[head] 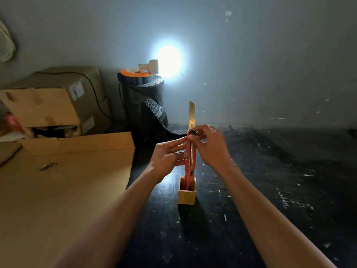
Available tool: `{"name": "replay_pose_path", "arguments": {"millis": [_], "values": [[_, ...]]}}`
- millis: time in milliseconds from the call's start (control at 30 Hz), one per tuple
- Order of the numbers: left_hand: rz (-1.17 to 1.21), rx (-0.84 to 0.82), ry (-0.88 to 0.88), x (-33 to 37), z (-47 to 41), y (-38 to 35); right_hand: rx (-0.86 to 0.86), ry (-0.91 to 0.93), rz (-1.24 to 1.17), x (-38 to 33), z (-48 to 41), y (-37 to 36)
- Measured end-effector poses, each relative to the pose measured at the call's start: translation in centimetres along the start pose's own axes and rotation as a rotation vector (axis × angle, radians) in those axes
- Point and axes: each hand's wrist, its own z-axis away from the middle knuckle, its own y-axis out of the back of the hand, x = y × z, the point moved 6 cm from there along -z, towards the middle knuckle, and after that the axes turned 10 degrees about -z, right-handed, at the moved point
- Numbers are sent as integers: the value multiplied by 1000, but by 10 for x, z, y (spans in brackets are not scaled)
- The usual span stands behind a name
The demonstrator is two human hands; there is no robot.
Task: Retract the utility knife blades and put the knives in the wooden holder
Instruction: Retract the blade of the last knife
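Note:
A red utility knife (192, 157) stands upright between my hands, its long blade (191, 113) extended and pointing up. My left hand (168, 154) grips the knife's handle from the left. My right hand (209, 146) pinches the black slider near the top of the handle. The knife's lower end reaches down to the mouth of the small square wooden holder (186, 197) on the dark floor. More red shows inside the holder; I cannot tell whether it belongs to another knife.
A flat sheet of cardboard (63, 190) covers the left, with a small metal object (48, 166) on it. Cardboard boxes (54, 105) are stacked behind. A dark bubble-wrap roll (144, 105) with a lit lamp (152, 66) on top stands by the wall.

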Motion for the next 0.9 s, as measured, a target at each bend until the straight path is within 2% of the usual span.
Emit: {"name": "replay_pose_path", "arguments": {"millis": [400, 600, 900], "values": [[70, 17, 17, 13, -9, 7, -101, 73, 25, -5, 15, -1], [91, 37, 17, 19, -14, 12, -99, 65, -32, -4, 33, -6], [-18, 59, -20, 29, -17, 11, -48, 4, -166, -4, 44, -4]]}}
